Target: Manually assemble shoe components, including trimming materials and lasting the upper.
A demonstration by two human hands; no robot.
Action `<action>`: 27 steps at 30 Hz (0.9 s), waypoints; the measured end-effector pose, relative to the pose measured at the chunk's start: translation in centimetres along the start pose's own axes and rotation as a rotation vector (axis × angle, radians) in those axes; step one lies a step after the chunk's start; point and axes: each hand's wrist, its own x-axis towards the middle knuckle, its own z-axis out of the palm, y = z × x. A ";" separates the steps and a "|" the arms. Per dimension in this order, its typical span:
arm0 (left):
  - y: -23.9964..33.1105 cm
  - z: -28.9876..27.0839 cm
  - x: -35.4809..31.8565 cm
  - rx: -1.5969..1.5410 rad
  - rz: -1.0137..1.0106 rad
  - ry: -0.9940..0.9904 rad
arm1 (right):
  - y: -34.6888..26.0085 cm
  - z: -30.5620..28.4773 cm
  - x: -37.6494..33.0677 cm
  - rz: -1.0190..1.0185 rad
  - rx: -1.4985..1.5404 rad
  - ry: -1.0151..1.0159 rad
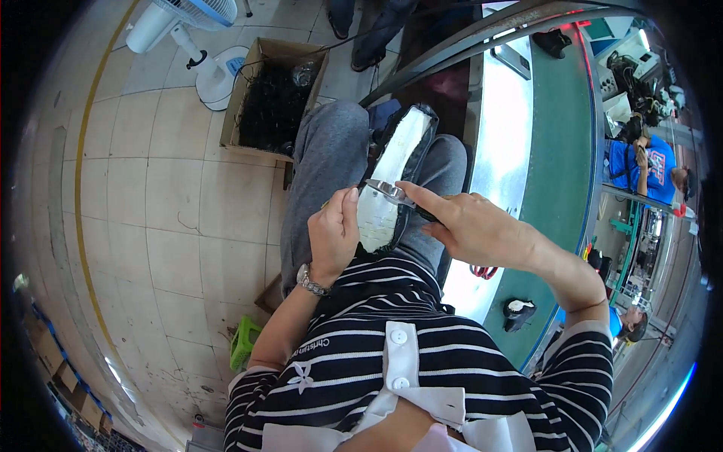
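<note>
Our left hand (333,235) grips the black shoe upper with white insole (392,181) on our lap; right hand (471,226) clamps metal scissors (392,191) at its 3 o'clock edge, green conveyor worktop (561,166) close by at 3.

Single head-worn fisheye view, looking steeply down, close over lap

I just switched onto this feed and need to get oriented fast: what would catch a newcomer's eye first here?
At centre, a shoe upper with a pale sole lies bottom-up on the person's lap; the left hand steadies its near end while the right hand presses a metal tool across it. To the right runs a green conveyor belt carrying another dark shoe. On the tiled floor, upper left, a cardboard box of black material stands beside a white fan.
</note>
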 end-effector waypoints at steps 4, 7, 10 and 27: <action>-0.4 0.6 -0.4 0.018 0.007 0.068 | -1.5 -1.3 0.5 0.138 -0.028 -0.161; -0.8 1.2 -0.7 -0.005 0.009 0.122 | -1.8 -1.7 0.9 0.158 -0.023 -0.194; -1.2 1.4 -1.0 -0.027 -0.012 0.143 | -2.2 -2.0 2.0 0.121 -0.075 -0.224; -1.9 2.9 -2.3 -0.435 -0.047 0.141 | -1.0 -2.9 4.9 0.184 0.311 -0.370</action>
